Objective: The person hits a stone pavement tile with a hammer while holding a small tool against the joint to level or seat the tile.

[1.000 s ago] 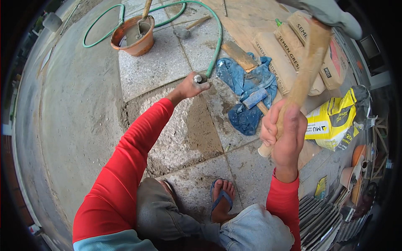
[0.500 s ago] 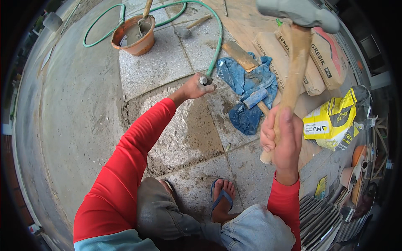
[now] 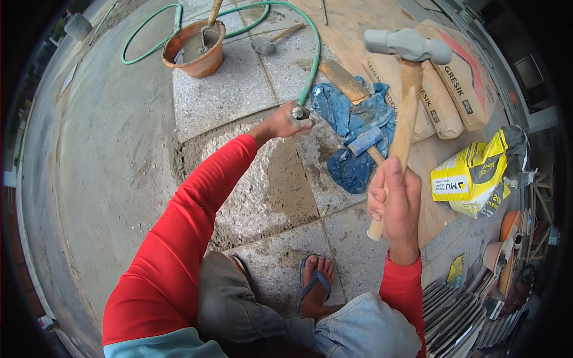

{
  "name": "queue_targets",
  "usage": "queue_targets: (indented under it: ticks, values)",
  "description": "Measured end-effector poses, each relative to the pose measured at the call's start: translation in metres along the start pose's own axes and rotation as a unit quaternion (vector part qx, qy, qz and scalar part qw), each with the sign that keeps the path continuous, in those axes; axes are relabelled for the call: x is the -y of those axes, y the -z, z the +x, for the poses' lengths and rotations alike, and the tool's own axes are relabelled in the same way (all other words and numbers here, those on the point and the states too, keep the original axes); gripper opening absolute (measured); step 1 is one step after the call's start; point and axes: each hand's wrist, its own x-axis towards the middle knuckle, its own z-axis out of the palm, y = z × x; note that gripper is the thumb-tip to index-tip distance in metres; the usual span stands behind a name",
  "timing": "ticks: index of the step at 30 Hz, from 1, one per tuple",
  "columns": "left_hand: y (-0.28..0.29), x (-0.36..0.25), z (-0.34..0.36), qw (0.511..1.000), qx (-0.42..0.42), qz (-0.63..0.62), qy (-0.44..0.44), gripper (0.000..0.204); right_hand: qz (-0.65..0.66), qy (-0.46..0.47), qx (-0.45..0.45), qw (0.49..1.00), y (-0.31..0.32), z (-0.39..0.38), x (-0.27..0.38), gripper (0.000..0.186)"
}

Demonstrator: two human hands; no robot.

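I clamp my right hand (image 3: 399,197) low on a wooden-handled grey metal hammer (image 3: 410,89), my farther left hand (image 3: 282,123) around a round-ended grey metal rod (image 3: 298,113), apparently steadying it.

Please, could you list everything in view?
Hammer: one, grey, right
Tool: one, grey, centre
Bucket: one, orange, upper left
Trowel: one, grey, inside bucket
Mallet: one, grey, beside bucket
Hose: one, green, top
Cloth: one, blue, centre
Plank: one, brown, partly on cloth
Second hammer: one, blue, head on cloth
Paper sacks: several, brown, upper right
Plastic sack: one, yellow, right
Slabs: several, grey, ground
Left hand: one, bare, gripping tool
Right hand: one, bare, gripping hammer
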Motion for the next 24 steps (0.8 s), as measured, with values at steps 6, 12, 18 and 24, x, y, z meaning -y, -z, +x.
queue_targets:
  ticks: [6, 12, 18, 24]
  values:
    - [-0.016, 0.031, 0.001, 1.0, 0.018, -0.018, 0.004, 0.034, 0.202, 0.294, -0.094, 0.93, -0.008, 0.019, 0.015, 0.05]
    - [-0.011, 0.029, -0.006, 0.994, -0.076, 0.053, -0.054, 0.038, -0.256, 0.008, 0.038, 0.966, -0.022, 0.024, -0.089, 0.045]
    - [0.008, 0.009, 0.003, 0.999, 0.011, 0.047, 0.004, 0.034, 0.028, 0.078, -0.03, 0.996, 0.012, 0.008, 0.027, 0.058]
    - [0.001, 0.012, -0.004, 0.996, 0.029, 0.017, 0.085, 0.03, 0.09, 0.292, -0.023, 0.952, -0.028, 0.029, -0.027, 0.055]
